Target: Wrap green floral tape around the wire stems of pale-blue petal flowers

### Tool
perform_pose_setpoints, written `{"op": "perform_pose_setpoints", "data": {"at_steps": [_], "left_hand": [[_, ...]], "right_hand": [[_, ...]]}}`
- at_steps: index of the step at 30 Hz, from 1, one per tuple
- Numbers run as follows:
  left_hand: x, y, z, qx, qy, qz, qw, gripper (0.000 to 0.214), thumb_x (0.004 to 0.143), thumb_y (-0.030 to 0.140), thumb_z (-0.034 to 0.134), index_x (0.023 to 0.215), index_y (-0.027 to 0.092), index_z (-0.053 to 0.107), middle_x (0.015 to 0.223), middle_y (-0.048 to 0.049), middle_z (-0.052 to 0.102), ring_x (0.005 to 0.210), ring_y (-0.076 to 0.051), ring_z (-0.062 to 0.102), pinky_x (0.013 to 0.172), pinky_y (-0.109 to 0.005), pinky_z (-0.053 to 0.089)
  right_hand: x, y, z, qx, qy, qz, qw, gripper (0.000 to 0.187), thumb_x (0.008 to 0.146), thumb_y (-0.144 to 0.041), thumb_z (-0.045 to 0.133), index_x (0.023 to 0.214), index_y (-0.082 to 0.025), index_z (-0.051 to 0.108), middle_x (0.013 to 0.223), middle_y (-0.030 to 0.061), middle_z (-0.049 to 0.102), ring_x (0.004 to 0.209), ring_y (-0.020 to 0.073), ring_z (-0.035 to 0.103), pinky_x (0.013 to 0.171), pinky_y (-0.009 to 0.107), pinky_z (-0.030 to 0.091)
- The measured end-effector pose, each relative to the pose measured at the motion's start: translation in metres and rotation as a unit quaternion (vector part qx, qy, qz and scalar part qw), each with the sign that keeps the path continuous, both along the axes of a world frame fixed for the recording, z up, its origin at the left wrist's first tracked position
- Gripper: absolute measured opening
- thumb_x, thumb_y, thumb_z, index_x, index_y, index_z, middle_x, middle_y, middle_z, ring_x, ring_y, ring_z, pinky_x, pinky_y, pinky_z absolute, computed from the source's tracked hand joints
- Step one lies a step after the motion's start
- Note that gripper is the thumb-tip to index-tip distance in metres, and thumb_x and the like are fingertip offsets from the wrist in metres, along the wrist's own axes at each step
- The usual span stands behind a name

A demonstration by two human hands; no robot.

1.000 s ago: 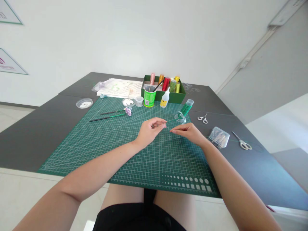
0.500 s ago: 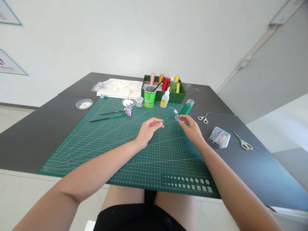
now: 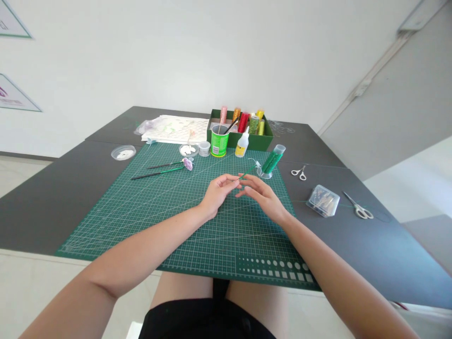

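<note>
Over the middle of the cutting mat point(image 3: 148, 207), my left hand point(image 3: 219, 190) pinches a thin green stem point(image 3: 248, 172). The stem slants up to the right and ends in a small pale flower point(image 3: 257, 165). My right hand point(image 3: 263, 195) is just beside the left fingertips, with its fingers spread and apart around the lower part of the stem. Whether those fingers touch the stem I cannot tell. Beyond the right hand a spool of green thread point(image 3: 272, 161) stands on the mat, with a clear round end at its bottom.
Two dark-handled stems, one topped by a purple flower point(image 3: 188, 164), lie on the left. At the back are a green can point(image 3: 219, 145), a glue bottle point(image 3: 242, 143) and a box of thread spools point(image 3: 266, 141). Rightward lie small scissors point(image 3: 299, 173), a clear case point(image 3: 323, 201) and larger scissors point(image 3: 360, 209).
My right hand has let go of the green thread spool and moved left and nearer, to beside my left hand. The left hand keeps its pinch on the stem, almost unmoved.
</note>
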State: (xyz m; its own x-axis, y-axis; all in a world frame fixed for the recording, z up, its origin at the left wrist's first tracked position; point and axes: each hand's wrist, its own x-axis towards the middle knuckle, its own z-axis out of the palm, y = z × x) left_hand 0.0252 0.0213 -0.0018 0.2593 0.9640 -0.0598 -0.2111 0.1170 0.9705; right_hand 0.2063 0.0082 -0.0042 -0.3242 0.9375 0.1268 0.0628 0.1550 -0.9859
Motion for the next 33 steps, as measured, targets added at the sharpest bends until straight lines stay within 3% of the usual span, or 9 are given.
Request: {"op": "perform_pose_setpoints", "data": {"at_steps": [3,5,7,12,17,20,24,28,33], "left_hand": [[0.0,0.001,-0.001,0.0,-0.004,0.004,1.0,0.008,0.089,0.025,0.07,0.093,0.019,0.072,0.086,-0.0019,0.075,0.074,-0.014,0.064,0.067,-0.026,0.047],[-0.001,0.002,-0.001,-0.003,0.002,0.012,1.0,0.007,0.089,0.025,0.07,0.093,0.019,0.072,0.085,-0.0017,0.075,0.073,-0.013,0.063,0.068,-0.026,0.047],[-0.001,0.003,-0.001,-0.002,0.009,0.02,1.0,0.007,0.089,0.024,0.07,0.093,0.019,0.072,0.084,-0.0015,0.075,0.073,-0.013,0.063,0.068,-0.026,0.047],[-0.002,0.005,-0.002,0.008,0.027,0.027,0.999,0.008,0.088,0.023,0.07,0.094,0.019,0.072,0.083,-0.0016,0.076,0.076,-0.014,0.065,0.075,-0.028,0.048],[-0.003,0.011,-0.009,0.034,0.073,0.008,0.997,0.007,0.087,0.02,0.07,0.092,0.017,0.073,0.08,-0.0011,0.075,0.081,-0.016,0.069,0.086,-0.032,0.05],[-0.003,0.013,-0.013,0.072,0.149,-0.04,0.985,0.006,0.086,0.018,0.069,0.089,0.017,0.073,0.08,-0.0016,0.076,0.08,-0.017,0.07,0.084,-0.032,0.051],[-0.001,0.008,-0.014,0.124,0.251,-0.103,0.954,0.007,0.087,0.021,0.068,0.088,0.018,0.075,0.082,-0.0014,0.077,0.078,-0.018,0.07,0.079,-0.031,0.051],[0.001,0.003,-0.013,0.107,0.238,-0.147,0.954,0.007,0.087,0.018,0.068,0.087,0.018,0.075,0.08,0.0001,0.078,0.081,-0.017,0.073,0.083,-0.03,0.053],[0.005,-0.005,-0.008,0.11,0.246,-0.187,0.945,0.006,0.086,0.017,0.071,0.085,0.019,0.077,0.081,0.0015,0.078,0.082,-0.016,0.073,0.083,-0.028,0.053]], "right_hand": [[0.0,0.0,0.0,-0.002,-0.022,-0.005,1.0,0.053,0.093,-0.053,0.064,0.135,-0.022,0.06,0.102,0.006,0.073,0.064,0.0142,0.065,0.078,0.04,0.059],[0.0,0.0,0.0,0.001,-0.059,-0.019,0.998,0.051,0.094,-0.051,0.062,0.134,-0.02,0.061,0.075,-0.0017,0.064,0.053,0.0118,0.051,0.061,0.032,0.052],[0.0,-0.001,0.002,0.024,-0.112,-0.042,0.992,0.047,0.094,-0.046,0.061,0.131,-0.018,0.065,0.061,-0.0065,0.048,0.051,0.0116,0.042,0.053,0.028,0.04],[0.002,-0.006,0.01,0.096,-0.214,-0.096,0.967,0.033,0.096,-0.04,0.056,0.113,-0.018,0.075,0.055,-0.0071,0.036,0.052,0.0118,0.033,0.054,0.028,0.03],[0.009,-0.016,0.029,0.104,-0.25,-0.019,0.963,0.034,0.096,-0.044,0.058,0.097,-0.019,0.082,0.06,-0.0007,0.057,0.05,0.0103,0.033,0.05,0.028,0.025],[0.016,-0.022,0.043,0.085,-0.207,-0.01,0.975,0.036,0.092,-0.049,0.064,0.093,-0.019,0.084,0.059,0.0012,0.06,0.048,0.0096,0.031,0.047,0.028,0.022],[0.026,-0.022,0.051,0.054,-0.113,-0.055,0.991,0.036,0.086,-0.051,0.072,0.088,-0.018,0.085,0.047,-0.0027,0.043,0.046,0.0087,0.026,0.045,0.027,0.018],[0.034,-0.019,0.046,0.037,-0.045,-0.084,0.995,0.03,0.086,-0.046,0.073,0.092,-0.018,0.085,0.045,-0.0063,0.032,0.045,0.0076,0.022,0.044,0.026,0.015],[0.034,-0.014,0.04,0.054,-0.05,-0.097,0.993,0.031,0.087,-0.044,0.072,0.098,-0.018,0.085,0.046,-0.0061,0.036,0.046,0.0079,0.025,0.046,0.026,0.017]]}}
